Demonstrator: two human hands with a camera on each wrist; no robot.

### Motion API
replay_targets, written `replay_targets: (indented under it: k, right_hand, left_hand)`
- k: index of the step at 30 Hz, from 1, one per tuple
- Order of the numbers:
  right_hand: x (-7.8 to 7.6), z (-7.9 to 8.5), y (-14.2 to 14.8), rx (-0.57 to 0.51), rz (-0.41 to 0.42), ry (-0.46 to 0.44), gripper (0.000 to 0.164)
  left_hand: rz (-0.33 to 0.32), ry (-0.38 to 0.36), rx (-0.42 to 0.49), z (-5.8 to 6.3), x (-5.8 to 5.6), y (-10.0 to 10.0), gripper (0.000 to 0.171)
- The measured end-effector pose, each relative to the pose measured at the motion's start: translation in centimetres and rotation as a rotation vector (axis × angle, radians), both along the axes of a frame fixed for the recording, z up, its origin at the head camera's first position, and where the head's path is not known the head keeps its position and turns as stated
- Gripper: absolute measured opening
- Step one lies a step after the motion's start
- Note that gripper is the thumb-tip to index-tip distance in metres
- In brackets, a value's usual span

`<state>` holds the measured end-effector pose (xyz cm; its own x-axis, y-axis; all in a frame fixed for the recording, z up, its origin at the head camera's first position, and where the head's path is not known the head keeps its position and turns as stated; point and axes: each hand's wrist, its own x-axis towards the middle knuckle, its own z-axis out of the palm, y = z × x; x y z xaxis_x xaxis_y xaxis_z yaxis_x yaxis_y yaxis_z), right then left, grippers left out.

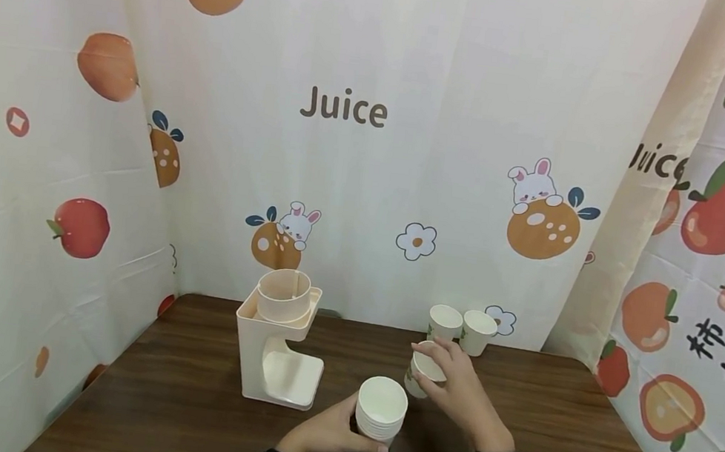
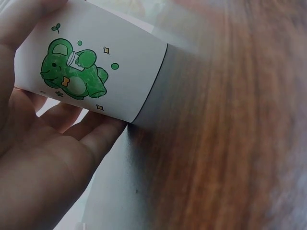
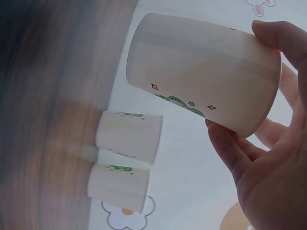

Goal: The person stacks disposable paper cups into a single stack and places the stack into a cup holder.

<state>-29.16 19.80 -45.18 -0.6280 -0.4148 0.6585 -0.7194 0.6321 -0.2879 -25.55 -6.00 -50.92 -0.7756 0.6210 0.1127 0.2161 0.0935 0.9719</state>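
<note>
A stack of nested white paper cups [image 1: 381,406] is gripped by my left hand [image 1: 331,430], thumb and fingers around its sides. The lowest cup [image 2: 91,57] shows a green bear print in the left wrist view. Further right, my right hand [image 1: 465,396] holds a single paper cup [image 3: 201,72] near its rim, between thumb and fingers. Its base sits close to the tabletop; I cannot tell whether it touches. Behind that hand stand two more upright paper cups, a left one [image 1: 445,320] and a right one [image 1: 478,333].
A cream-coloured machine [image 1: 257,348] with a round container on top and a flat base stands left of the stack. Everything is on a dark brown wooden table [image 1: 170,383]. Printed curtains [image 1: 367,182] hang behind the table and along both sides.
</note>
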Motion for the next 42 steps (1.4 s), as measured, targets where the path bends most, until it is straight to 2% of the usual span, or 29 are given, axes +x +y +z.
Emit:
replay_targets:
  k: [10, 14, 22, 31, 39, 42]
  right_hand:
    - [1.5, 2.6, -0.3, -0.013, 0.049, 0.079, 0.046]
    - [2.4, 3.6, -0.5, -0.021, 0.041, 0.094, 0.045]
    - [4.3, 5.5, -1.0, -0.08, 0.046, 0.071, 0.049]
    - [6.1, 6.2, -2.0, -0.117, 0.117, 0.02, 0.05]
    - [6.6, 6.3, -3.3, -0.071, 0.164, -0.007, 0.049]
    - [6.8, 6.1, -3.7, -0.045, 0.164, 0.013, 0.049]
  left_hand:
    - [-0.005, -0.008, 0.002, 0.1, 0.0, 0.0, 0.08]
    - [-0.011, -0.008, 0.007, 0.0, -0.1, 0.0, 0.079]
    - [-0.02, -0.003, 0.012, 0.0, -0.2, 0.0, 0.077]
    - [-0.045, -0.005, 0.037, -0.2, -0.3, 0.0, 0.076]
    - [-0.042, -0.007, 0.019, -0.1, -0.3, -0.1, 0.075]
    - [-0.038, -0.002, 0.013, -0.1, -0.2, -0.2, 0.074]
